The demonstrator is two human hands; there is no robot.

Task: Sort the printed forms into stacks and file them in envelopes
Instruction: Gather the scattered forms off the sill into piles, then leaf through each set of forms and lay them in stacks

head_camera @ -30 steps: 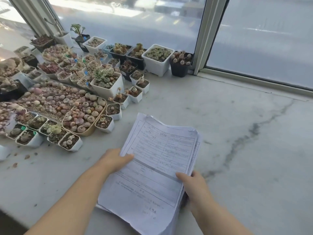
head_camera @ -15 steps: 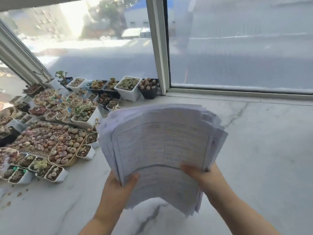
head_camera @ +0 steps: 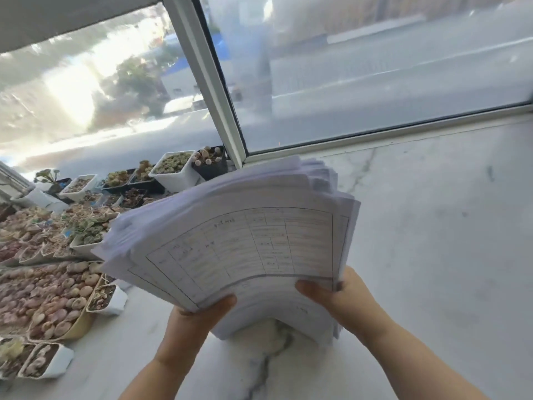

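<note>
Head view: both hands are gripping one thick stack of printed forms (head_camera: 245,243), which is being held up above the marble tabletop (head_camera: 432,255), its sheets fanning and bowing at the top. The left hand (head_camera: 199,319) is clamping the lower left edge, thumb lying over the front sheet. The right hand (head_camera: 340,298) is clamping the lower right edge, thumb also on the front. The top form is showing a ruled table; its text is too blurred to read. Potted succulents (head_camera: 57,255) are crowding the tabletop at left, beneath a window frame (head_camera: 213,88).
</note>
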